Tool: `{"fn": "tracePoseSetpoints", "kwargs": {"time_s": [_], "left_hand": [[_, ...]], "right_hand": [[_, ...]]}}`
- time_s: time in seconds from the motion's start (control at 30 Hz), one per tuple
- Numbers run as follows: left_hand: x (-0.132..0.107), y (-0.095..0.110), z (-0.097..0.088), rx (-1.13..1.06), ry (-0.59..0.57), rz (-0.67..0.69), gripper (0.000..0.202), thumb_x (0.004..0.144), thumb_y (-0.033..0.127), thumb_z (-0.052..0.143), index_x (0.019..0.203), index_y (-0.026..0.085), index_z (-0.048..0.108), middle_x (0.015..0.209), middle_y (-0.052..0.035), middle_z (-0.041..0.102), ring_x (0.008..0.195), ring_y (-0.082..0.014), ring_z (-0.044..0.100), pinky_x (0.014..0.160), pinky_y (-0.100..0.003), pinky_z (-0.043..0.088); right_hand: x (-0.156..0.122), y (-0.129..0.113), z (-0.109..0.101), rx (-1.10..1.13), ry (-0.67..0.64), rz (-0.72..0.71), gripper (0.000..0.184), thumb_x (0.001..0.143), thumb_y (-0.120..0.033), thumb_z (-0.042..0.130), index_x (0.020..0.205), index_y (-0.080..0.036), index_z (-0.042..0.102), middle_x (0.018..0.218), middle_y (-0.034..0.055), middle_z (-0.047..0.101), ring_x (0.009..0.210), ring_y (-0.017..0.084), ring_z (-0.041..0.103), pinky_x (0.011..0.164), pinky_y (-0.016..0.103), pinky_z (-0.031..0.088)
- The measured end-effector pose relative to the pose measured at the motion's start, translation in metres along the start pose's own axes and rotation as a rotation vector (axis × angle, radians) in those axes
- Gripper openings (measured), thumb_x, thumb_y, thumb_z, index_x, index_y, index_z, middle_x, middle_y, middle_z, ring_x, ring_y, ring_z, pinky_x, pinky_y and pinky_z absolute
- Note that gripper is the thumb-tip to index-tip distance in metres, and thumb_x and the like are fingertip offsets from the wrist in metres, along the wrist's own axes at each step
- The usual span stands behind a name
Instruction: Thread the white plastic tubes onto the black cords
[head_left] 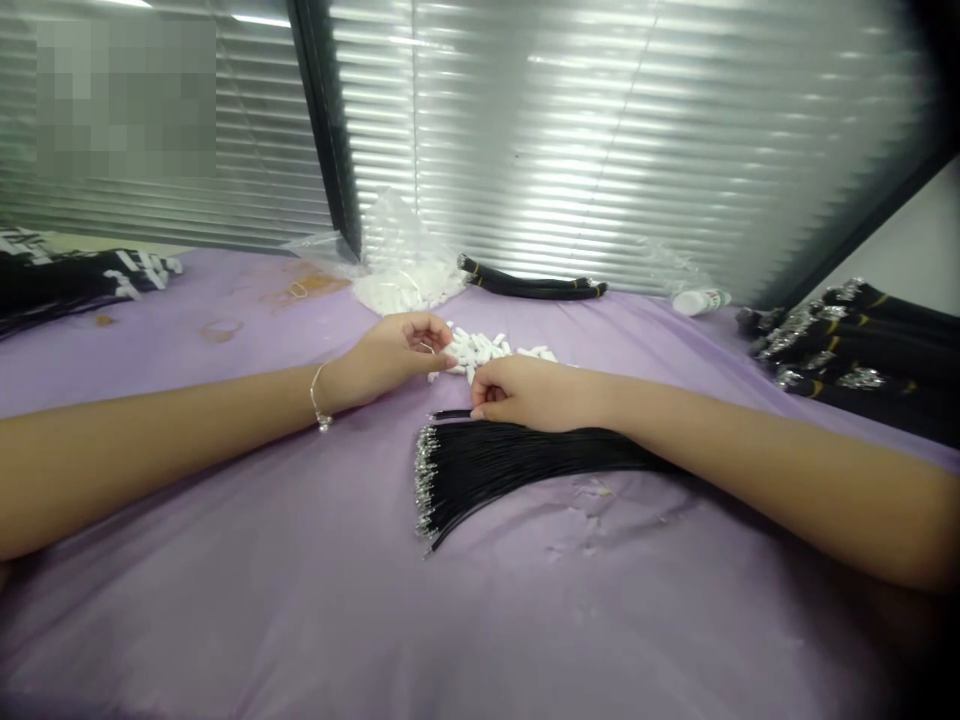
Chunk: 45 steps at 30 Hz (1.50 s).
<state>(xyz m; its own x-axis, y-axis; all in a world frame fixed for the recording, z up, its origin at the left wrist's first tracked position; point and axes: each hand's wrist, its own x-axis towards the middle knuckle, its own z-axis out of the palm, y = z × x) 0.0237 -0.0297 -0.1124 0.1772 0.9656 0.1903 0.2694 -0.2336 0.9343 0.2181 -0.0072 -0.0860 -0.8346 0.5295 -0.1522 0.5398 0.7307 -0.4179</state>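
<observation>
My left hand (401,352) reaches into a small heap of white plastic caps (480,350) on the purple cloth, its fingers pinched together on a cap. My right hand (529,393) lies just right of it, fingers curled shut on the end of a black cord (450,414) that sticks out to the left. Under my right wrist lies a fanned bundle of black cords (495,470) with metal tips (426,490) pointing left. A thin bracelet (319,398) circles my left wrist.
A clear bag of white caps (405,275) and a black cable bundle (532,283) lie at the back by the blinds. Finished black cords with metal clasps (847,350) are stacked at the right, another pile (67,280) at far left. A white bottle (697,300) lies nearby.
</observation>
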Motion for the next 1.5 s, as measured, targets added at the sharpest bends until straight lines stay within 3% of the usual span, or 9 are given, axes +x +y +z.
{"fn": "tracePoseSetpoints", "kwargs": {"time_s": [0.17, 0.3, 0.43, 0.53, 0.63, 0.8, 0.97, 1.23, 1.5], "left_hand": [[-0.009, 0.019, 0.003, -0.371, -0.107, -0.162, 0.013, 0.071, 0.016, 0.064, 0.078, 0.014, 0.053, 0.07, 0.0023, 0.048, 0.064, -0.006, 0.046, 0.062, -0.021, 0.037], [-0.033, 0.036, 0.017, -0.426, -0.092, -0.24, 0.011, 0.071, 0.012, 0.063, 0.074, 0.014, 0.053, 0.071, 0.0024, 0.049, 0.068, -0.0077, 0.047, 0.066, -0.022, 0.037], [-0.059, 0.034, 0.03, -0.586, -0.088, -0.27, 0.006, 0.076, 0.014, 0.06, 0.078, 0.014, 0.054, 0.073, 0.0012, 0.051, 0.07, -0.0082, 0.048, 0.069, -0.023, 0.038], [-0.066, 0.027, 0.033, -0.646, -0.149, -0.249, 0.005, 0.078, 0.013, 0.058, 0.077, 0.014, 0.053, 0.072, 0.0013, 0.05, 0.07, -0.0072, 0.048, 0.067, -0.022, 0.038], [-0.064, 0.021, 0.029, -0.672, -0.199, -0.265, 0.005, 0.079, 0.01, 0.056, 0.076, 0.014, 0.054, 0.071, 0.0017, 0.05, 0.07, -0.0061, 0.049, 0.067, -0.019, 0.04], [-0.055, 0.016, 0.021, -0.737, -0.21, -0.33, 0.007, 0.078, 0.006, 0.056, 0.076, 0.013, 0.056, 0.08, 0.0, 0.055, 0.079, -0.0066, 0.053, 0.077, -0.018, 0.043], [-0.051, 0.016, 0.021, -0.758, -0.243, -0.329, 0.008, 0.078, 0.008, 0.055, 0.073, 0.012, 0.057, 0.078, -0.0018, 0.056, 0.076, -0.0072, 0.053, 0.074, -0.018, 0.044], [-0.052, 0.016, 0.023, -0.739, -0.207, -0.369, 0.01, 0.076, 0.004, 0.056, 0.071, 0.013, 0.055, 0.075, 0.0, 0.057, 0.074, -0.0068, 0.055, 0.073, -0.018, 0.044], [-0.054, 0.015, 0.024, -0.687, -0.151, -0.341, 0.012, 0.074, 0.006, 0.059, 0.071, 0.014, 0.052, 0.068, 0.0011, 0.056, 0.065, -0.0064, 0.053, 0.06, -0.016, 0.042]], "right_hand": [[-0.009, -0.009, -0.001, 0.051, 0.082, -0.047, 0.01, 0.072, -0.022, 0.05, 0.075, -0.018, 0.058, 0.07, -0.0023, 0.061, 0.058, 0.007, 0.052, 0.053, 0.019, 0.036], [-0.021, -0.02, 0.002, 0.062, 0.211, -0.081, 0.007, 0.072, -0.018, 0.049, 0.072, -0.016, 0.056, 0.069, -0.0014, 0.06, 0.06, 0.009, 0.051, 0.055, 0.021, 0.036], [-0.028, -0.023, 0.015, 0.358, 0.211, -0.077, 0.011, 0.074, -0.012, 0.046, 0.08, -0.015, 0.054, 0.077, 0.0001, 0.061, 0.068, 0.009, 0.054, 0.064, 0.022, 0.042], [-0.028, -0.018, 0.028, 0.55, 0.188, -0.135, 0.013, 0.076, -0.012, 0.047, 0.084, -0.014, 0.056, 0.082, 0.0015, 0.061, 0.075, 0.01, 0.056, 0.071, 0.024, 0.044], [-0.027, -0.012, 0.037, 0.634, 0.227, -0.203, 0.011, 0.078, -0.018, 0.05, 0.084, -0.013, 0.058, 0.078, 0.0014, 0.059, 0.072, 0.009, 0.053, 0.068, 0.023, 0.042], [-0.027, -0.009, 0.04, 0.673, 0.418, -0.129, 0.02, 0.08, -0.033, 0.051, 0.079, -0.014, 0.057, 0.068, -0.0006, 0.052, 0.062, 0.008, 0.044, 0.057, 0.021, 0.035], [-0.028, -0.008, 0.04, 0.679, 0.543, -0.114, 0.017, 0.079, -0.029, 0.052, 0.074, -0.014, 0.056, 0.068, -0.001, 0.05, 0.063, 0.008, 0.043, 0.059, 0.021, 0.035], [-0.029, -0.008, 0.039, 0.615, 0.527, -0.052, 0.018, 0.076, -0.029, 0.054, 0.066, -0.014, 0.055, 0.058, -0.0028, 0.046, 0.053, 0.006, 0.037, 0.049, 0.019, 0.029], [-0.029, -0.01, 0.037, 0.653, 0.502, -0.044, 0.02, 0.074, -0.026, 0.055, 0.059, -0.013, 0.05, 0.053, -0.0046, 0.041, 0.05, 0.004, 0.034, 0.046, 0.018, 0.027]]}}
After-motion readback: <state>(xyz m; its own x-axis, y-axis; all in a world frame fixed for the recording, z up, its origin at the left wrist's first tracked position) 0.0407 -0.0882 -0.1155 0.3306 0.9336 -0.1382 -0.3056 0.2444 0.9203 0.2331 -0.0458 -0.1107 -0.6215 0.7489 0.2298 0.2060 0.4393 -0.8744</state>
